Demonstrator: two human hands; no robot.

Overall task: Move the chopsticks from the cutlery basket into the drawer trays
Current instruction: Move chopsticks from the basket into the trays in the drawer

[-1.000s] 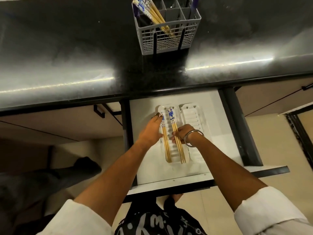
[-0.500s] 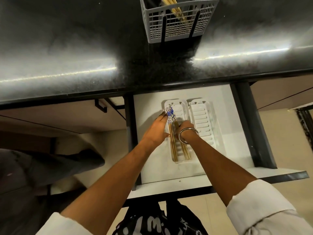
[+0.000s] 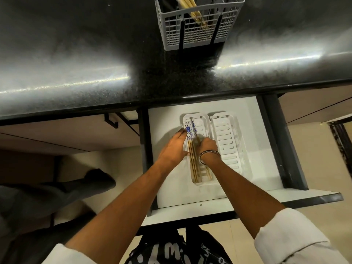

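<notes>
Several wooden chopsticks (image 3: 193, 161) with blue-and-white patterned tops lie lengthwise in the left white drawer tray (image 3: 202, 121). My left hand (image 3: 174, 148) rests flat against their left side, fingers extended along the tray's edge. My right hand (image 3: 207, 147), with a metal bangle on its wrist, presses on them from the right, fingers curled over the sticks. The right white tray (image 3: 226, 141) holds nothing. More chopsticks (image 3: 192, 10) stand in the grey cutlery basket (image 3: 192, 35) on the counter at the top.
The trays sit in an open white drawer (image 3: 262, 149) under a black stone countertop (image 3: 95, 63). A dark drawer rail (image 3: 282, 141) runs along the right. A closed drawer handle (image 3: 110, 121) is at the left. My dark-trousered leg (image 3: 57, 193) is below left.
The chopsticks, spread as two pairs a second ago, are now pushed together in the left tray between my hands. The view has shifted down, so the basket sits nearer the top edge.
</notes>
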